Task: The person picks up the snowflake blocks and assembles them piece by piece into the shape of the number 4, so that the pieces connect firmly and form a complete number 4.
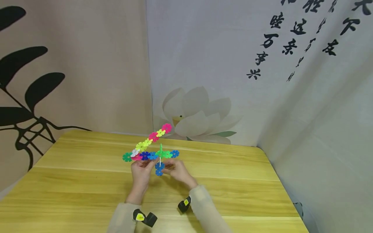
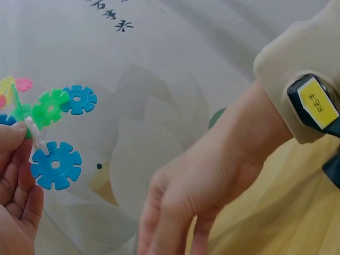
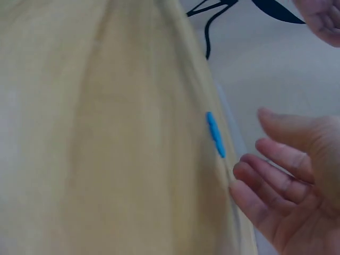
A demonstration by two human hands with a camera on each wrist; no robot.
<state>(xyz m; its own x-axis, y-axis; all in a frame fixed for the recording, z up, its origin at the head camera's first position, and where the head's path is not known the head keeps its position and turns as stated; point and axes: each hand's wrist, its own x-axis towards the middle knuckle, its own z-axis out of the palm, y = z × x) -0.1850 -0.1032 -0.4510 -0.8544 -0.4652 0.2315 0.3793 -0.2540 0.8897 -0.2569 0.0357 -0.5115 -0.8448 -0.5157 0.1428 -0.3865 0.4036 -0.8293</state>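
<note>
My left hand [image 1: 141, 173] pinches a toy built of interlocking plastic snowflake discs, near its green discs [image 2: 51, 108]. A slanting row of pink and yellow discs [image 1: 148, 142] rises from one end, by a white disc [image 1: 135, 152] and a dark green disc [image 1: 127, 157]. Below the green joint, a white disc [image 2: 36, 134] carries a blue disc [image 2: 56, 166]. My right hand [image 1: 179, 171] is beside the lower blue discs [image 1: 159, 172]. In the right wrist view, its thumb and fingers are spread apart, with a blue disc [image 3: 214, 134] seen edge-on beyond the fingertips.
The wooden table [image 1: 233, 187] spreads beneath both hands. Behind it hangs a pale curtain [image 1: 204, 64] with printed writing and a lotus. Black wrist cameras [image 1: 145, 218] are strapped over both sleeves.
</note>
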